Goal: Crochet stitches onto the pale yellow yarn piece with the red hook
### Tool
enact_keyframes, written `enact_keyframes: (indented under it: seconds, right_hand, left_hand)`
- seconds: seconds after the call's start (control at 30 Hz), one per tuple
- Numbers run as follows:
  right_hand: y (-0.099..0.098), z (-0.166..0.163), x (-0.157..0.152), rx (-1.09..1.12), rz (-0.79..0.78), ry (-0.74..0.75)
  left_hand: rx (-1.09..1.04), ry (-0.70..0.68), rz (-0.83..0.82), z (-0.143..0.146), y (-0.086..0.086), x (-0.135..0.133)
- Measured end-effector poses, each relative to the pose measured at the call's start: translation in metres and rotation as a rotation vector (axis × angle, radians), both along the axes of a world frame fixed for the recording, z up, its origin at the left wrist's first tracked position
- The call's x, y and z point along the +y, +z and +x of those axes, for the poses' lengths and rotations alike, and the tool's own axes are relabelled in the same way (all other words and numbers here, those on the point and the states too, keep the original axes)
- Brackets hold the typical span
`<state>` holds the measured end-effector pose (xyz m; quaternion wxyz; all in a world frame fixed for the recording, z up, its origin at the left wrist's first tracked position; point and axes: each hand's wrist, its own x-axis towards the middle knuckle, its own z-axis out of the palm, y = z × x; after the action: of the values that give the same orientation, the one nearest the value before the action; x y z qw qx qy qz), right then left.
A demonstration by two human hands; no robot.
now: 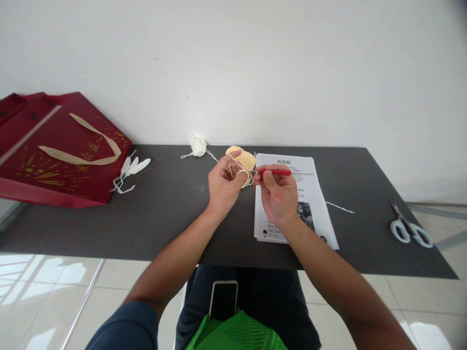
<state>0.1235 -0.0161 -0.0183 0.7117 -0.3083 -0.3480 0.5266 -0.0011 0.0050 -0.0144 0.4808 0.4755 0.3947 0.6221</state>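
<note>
A crochet hook with a red handle lies in the grip of my right hand, its thin metal shaft pointing left. My left hand is closed, thumb against fingers, with yarn running over the raised index finger. The hook's tip meets the yarn at the left fingertips; any stitches there are too small to make out. Just behind the hands sits a ball of pale yellow yarn, partly hidden by the left fingers. Beneath my right hand is a stack of printed sheets.
A white yarn ball rests near the wall. On the left, a dark red gift bag leans beside white feather-like pieces. Scissors lie near the table's right end. A phone is on my lap.
</note>
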Motion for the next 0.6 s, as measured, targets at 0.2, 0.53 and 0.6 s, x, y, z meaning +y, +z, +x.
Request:
enact_keyframes:
  seconds: [0.2, 0.53, 0.6]
  right_hand:
    - [-0.0008, 0.0032, 0.0008, -0.034, 0.097, -0.072]
    - [-0.0051, 0.0030, 0.0013, -0.081, 0.144, -0.117]
    - [-0.0061, 0.0031, 0.0013, -0.088, 0.148, -0.121]
  left_hand:
    - [0.018, 0.039, 0.059, -0.0010, -0.0039, 0.0034]
    - [0.014, 0.053, 0.080, -0.0001, -0.0066, 0.0042]
    - [0.026, 0.059, 0.082, 0.0000, -0.0064, 0.0038]
